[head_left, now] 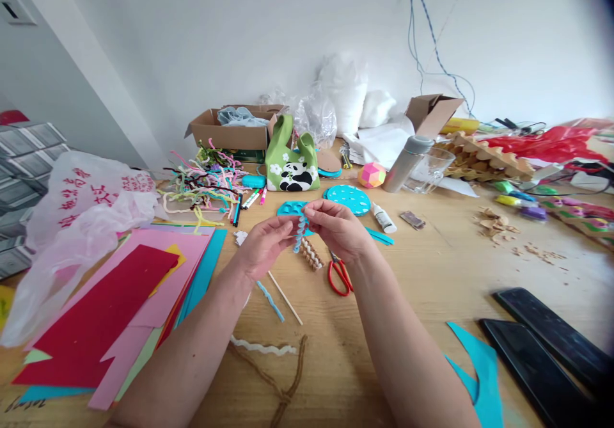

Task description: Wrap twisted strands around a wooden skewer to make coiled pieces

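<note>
A light blue coiled pipe cleaner (299, 236) hangs between my two hands over the table. My right hand (339, 228) pinches its upper end between thumb and fingertips. From the other side, my left hand (267, 242) closes its thumb and fingers on the coil's edge. Just below lies a brown and white twisted piece (311, 254), with red-handled scissors (339, 277) to its right, their blades partly hidden by my right hand. A straight blue pipe cleaner (270, 301) and a thin wooden stick (286, 298) rest under my left wrist. Blue decorated discs (348, 199) lie behind my hands.
Coloured paper (103, 319) is stacked at left, near tangled pipe cleaners (206, 182). A green panda bag (292, 162), a flask (407, 164) and a glass mug (429, 171) stand behind. A glue bottle (384, 218) lies right of centre. Two phones (532, 370) lie front right.
</note>
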Demonstrator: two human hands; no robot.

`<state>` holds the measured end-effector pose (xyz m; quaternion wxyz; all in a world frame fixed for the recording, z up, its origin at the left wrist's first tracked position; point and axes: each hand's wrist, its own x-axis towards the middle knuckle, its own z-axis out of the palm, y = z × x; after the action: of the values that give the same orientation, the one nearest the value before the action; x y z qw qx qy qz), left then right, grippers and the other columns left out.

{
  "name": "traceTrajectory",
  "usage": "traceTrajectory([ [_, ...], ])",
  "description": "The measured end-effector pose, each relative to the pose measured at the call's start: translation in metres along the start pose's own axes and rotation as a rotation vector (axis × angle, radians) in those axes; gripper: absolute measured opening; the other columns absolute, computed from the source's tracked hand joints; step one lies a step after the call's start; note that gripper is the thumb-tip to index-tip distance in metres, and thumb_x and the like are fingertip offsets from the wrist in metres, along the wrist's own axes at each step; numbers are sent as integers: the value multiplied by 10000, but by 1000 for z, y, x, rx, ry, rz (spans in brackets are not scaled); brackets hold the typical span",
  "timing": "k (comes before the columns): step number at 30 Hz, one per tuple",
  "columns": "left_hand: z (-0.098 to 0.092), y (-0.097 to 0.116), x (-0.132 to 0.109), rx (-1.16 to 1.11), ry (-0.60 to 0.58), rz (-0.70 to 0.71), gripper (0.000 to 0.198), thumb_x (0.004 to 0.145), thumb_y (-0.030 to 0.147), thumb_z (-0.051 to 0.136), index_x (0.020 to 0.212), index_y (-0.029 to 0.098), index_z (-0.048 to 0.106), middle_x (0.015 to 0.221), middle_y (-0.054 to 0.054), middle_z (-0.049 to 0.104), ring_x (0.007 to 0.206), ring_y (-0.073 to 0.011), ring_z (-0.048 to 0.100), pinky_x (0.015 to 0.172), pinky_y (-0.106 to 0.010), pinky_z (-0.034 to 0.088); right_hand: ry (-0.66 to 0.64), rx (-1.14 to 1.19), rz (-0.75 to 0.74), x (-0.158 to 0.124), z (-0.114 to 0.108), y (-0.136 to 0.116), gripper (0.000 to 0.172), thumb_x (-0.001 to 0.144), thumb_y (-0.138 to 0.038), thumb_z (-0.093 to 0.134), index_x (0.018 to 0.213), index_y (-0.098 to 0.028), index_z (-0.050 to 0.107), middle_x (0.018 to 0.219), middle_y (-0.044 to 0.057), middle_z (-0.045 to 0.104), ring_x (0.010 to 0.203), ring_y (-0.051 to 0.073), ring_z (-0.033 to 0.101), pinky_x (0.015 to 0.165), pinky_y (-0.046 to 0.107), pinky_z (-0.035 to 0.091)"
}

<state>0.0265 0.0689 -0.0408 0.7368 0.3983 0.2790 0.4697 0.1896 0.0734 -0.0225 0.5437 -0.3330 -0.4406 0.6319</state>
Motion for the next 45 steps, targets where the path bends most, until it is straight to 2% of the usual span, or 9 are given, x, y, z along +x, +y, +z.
traceTrajectory([
  [5,-2,-2,2,21,-10,14,201,670,273,790,829,160,743,775,-38,706,759,-127,642,821,-282,479,-98,-27,18,-2,9,5,257,636,-352,803,694,-164,638,619,-18,602,557,111,550,617,289,461],
  [10,-1,-3,1,9,-16,-8,159,670,254,785,780,149,737,711,-34,692,721,-127,640,805,-290,488,-92,-106,20,-4,14,0,300,635,-388,794,664,-162,599,598,-25,578,550,104,535,582,265,429],
  [14,0,-3,1,18,32,-15,154,649,248,791,757,154,734,706,-33,695,696,-127,645,724,-258,484,-31,-219,-35,-6,16,-2,318,633,-424,776,639,-169,587,588,-19,573,546,107,522,562,261,421],
  [17,1,-7,2,10,80,16,165,620,253,809,730,159,730,725,-27,701,704,-114,641,736,-243,477,30,-351,-74,-6,20,0,297,662,-414,742,625,-174,572,570,-14,568,546,124,539,546,262,416],
  [22,6,-14,3,3,153,125,217,561,304,843,678,172,717,674,-3,687,692,-103,625,725,-235,470,254,-612,-147,-7,26,5,206,693,-312,695,615,-183,556,525,-16,552,482,117,490,466,244,333],
  [27,8,-10,1,26,179,97,209,567,305,834,672,174,709,647,1,677,665,-103,618,715,-238,462,171,-585,-132,-9,24,-3,295,713,-433,682,630,-171,575,548,-12,538,509,113,454,491,251,324],
  [32,8,-9,0,35,172,103,205,567,282,831,677,163,704,635,0,669,639,-98,606,701,-241,450,169,-678,-143,-9,20,-6,392,708,-511,680,584,-172,528,525,-29,449,500,95,362,473,248,262],
  [41,10,-14,1,10,192,86,272,517,294,861,665,124,709,639,-24,666,672,-126,617,703,-250,431,250,-879,-193,-9,20,-2,246,777,-347,594,630,-156,543,543,-32,472,511,93,380,477,234,263],
  [45,9,-15,0,19,178,89,272,521,296,860,668,122,712,640,-27,666,666,-126,617,700,-250,431,195,-883,-169,-10,20,-6,251,784,-353,579,632,-155,545,537,-37,458,495,87,365,473,232,260],
])
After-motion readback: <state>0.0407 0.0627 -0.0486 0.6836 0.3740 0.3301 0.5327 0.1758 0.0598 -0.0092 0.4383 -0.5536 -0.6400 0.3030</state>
